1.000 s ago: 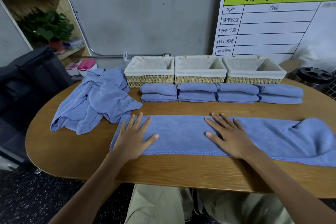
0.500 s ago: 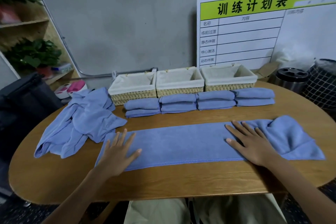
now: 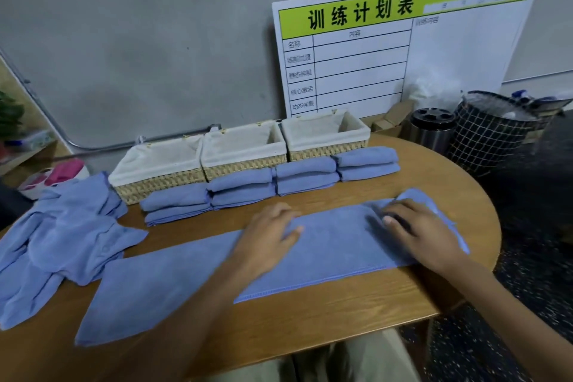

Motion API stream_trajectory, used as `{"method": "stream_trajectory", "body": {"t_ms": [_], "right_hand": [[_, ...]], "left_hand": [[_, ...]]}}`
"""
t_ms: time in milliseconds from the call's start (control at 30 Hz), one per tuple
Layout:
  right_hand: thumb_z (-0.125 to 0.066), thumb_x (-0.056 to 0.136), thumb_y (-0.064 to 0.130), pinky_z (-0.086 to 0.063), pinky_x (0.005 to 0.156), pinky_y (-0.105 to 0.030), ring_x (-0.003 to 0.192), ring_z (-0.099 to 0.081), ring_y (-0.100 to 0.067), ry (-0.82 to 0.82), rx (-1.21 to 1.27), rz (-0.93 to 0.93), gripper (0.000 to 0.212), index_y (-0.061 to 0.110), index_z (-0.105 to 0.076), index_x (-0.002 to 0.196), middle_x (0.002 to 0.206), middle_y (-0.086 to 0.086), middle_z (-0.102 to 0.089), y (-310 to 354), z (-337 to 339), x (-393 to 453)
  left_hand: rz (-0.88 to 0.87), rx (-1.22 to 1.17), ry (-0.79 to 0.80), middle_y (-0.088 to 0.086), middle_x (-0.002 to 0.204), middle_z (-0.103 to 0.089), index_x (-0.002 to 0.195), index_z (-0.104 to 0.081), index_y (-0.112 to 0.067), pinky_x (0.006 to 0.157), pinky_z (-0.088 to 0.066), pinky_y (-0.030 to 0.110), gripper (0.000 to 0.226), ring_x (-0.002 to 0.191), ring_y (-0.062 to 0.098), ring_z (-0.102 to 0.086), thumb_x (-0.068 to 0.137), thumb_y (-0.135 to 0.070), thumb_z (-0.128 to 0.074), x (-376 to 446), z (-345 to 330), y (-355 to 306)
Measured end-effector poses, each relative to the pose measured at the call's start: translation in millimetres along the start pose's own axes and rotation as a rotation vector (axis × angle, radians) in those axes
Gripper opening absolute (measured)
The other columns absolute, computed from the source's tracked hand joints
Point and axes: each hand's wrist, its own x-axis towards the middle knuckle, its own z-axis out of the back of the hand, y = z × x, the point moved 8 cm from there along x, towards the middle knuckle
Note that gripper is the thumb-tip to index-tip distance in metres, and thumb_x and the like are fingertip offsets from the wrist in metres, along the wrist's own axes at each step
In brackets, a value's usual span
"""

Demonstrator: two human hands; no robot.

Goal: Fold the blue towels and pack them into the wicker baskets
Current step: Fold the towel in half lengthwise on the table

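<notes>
Nearest, at six o'clock, the person's knees in pale trousers [image 3: 356, 360] show under the edge of the oval wooden table [image 3: 310, 319]. On it a long blue towel [image 3: 148, 288], folded into a strip, lies from seven o'clock toward three o'clock. The left hand [image 3: 269, 236] rests palm down on the strip's middle, fingers together and thumb out. The right hand [image 3: 415, 232] lies on the strip's right end, fingers curled over bunched cloth there; whether it pinches the cloth I cannot tell. At nine o'clock sits a crumpled heap of unfolded blue towels [image 3: 62, 242], its edge overlapping the strip's left end. Beyond the hands, a row of four folded towel stacks [image 3: 269, 186] lies just before three empty lined wicker baskets [image 3: 242, 149], set side by side. Behind them at one o'clock a whiteboard chart [image 3: 403, 49] leans against the grey wall.
</notes>
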Motion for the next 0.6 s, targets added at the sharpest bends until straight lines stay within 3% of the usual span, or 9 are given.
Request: {"method": "stream_trajectory", "body": {"t_ms": [67,200,400,500,600], "right_hand": [[-0.058,0.099,0.025,-0.046,0.074,-0.036,0.090,-0.058,-0.021,-0.058,-0.049,-0.051,0.017,0.020,-0.070,0.108,0.101,0.004,-0.059,-26,16,-5],[-0.063,0.095,0.013,-0.046,0.069,-0.033,0.083,-0.058,-0.019,-0.016,-0.057,-0.110,0.016,0.016,-0.069,0.110,0.101,0.004,-0.053,-65,22,-10],[-0.071,0.091,0.022,-0.050,0.072,-0.037,0.084,-0.056,-0.019,-0.061,-0.052,-0.209,0.026,0.018,-0.067,0.116,0.103,0.004,-0.049,-84,36,-14],[-0.071,0.090,0.032,-0.049,0.078,-0.037,0.087,-0.059,-0.024,-0.046,0.014,-0.368,0.047,0.014,-0.058,0.132,0.105,-0.002,-0.051,-101,36,-11],[-0.070,0.091,0.035,-0.047,0.078,-0.037,0.095,-0.062,-0.029,-0.016,0.068,-0.457,0.056,0.005,-0.054,0.136,0.103,-0.010,-0.064,-110,33,1]], "left_hand": [[-0.102,-0.027,0.046,-0.006,0.126,-0.053,0.134,-0.059,-0.023,0.102,-0.040,0.039,0.037,0.120,0.018,-0.048,0.104,-0.042,-0.047,34,-18,-52],[-0.192,0.008,0.140,-0.003,0.126,-0.056,0.131,-0.060,-0.025,0.103,-0.035,0.040,0.038,0.123,0.019,-0.046,0.101,-0.045,-0.051,77,-50,-124],[-0.216,-0.122,0.125,-0.008,0.113,-0.055,0.111,-0.066,-0.030,0.096,-0.043,0.040,0.027,0.115,0.015,-0.051,0.092,-0.049,-0.064,93,-79,-134],[-0.200,-0.238,0.123,-0.012,0.101,-0.060,0.101,-0.070,-0.031,0.081,-0.049,0.033,0.020,0.097,0.008,-0.058,0.091,-0.047,-0.066,102,-80,-127],[-0.190,-0.224,0.121,-0.011,0.087,-0.069,0.096,-0.073,-0.029,0.065,-0.041,0.028,0.014,0.080,0.004,-0.060,0.095,-0.039,-0.063,125,-72,-129]]}}
